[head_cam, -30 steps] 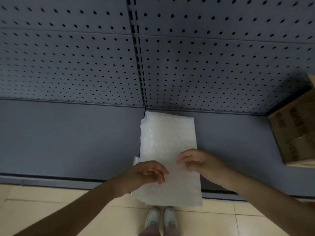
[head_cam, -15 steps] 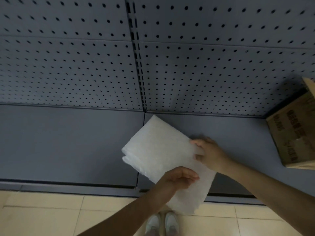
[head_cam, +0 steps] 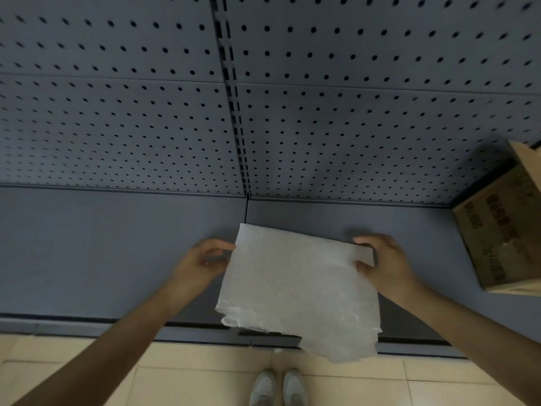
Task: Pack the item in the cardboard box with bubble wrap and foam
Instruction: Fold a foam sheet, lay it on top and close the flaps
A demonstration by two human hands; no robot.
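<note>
A white crinkled foam sheet (head_cam: 295,288) is held at lower centre over the grey metal shelf (head_cam: 102,253), with a brown printed cardboard box (head_cam: 503,232) set at the right edge.

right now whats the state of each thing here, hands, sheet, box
left hand: fingers curled at the sheet's left edge, seems to pinch it
right hand: grips the sheet's right edge
sheet: white, folded, held over the shelf, near end hangs past the shelf's front edge
box: cardboard, on the shelf at far right, top flap up, inside hidden
shelf: grey, box resting on it
</note>
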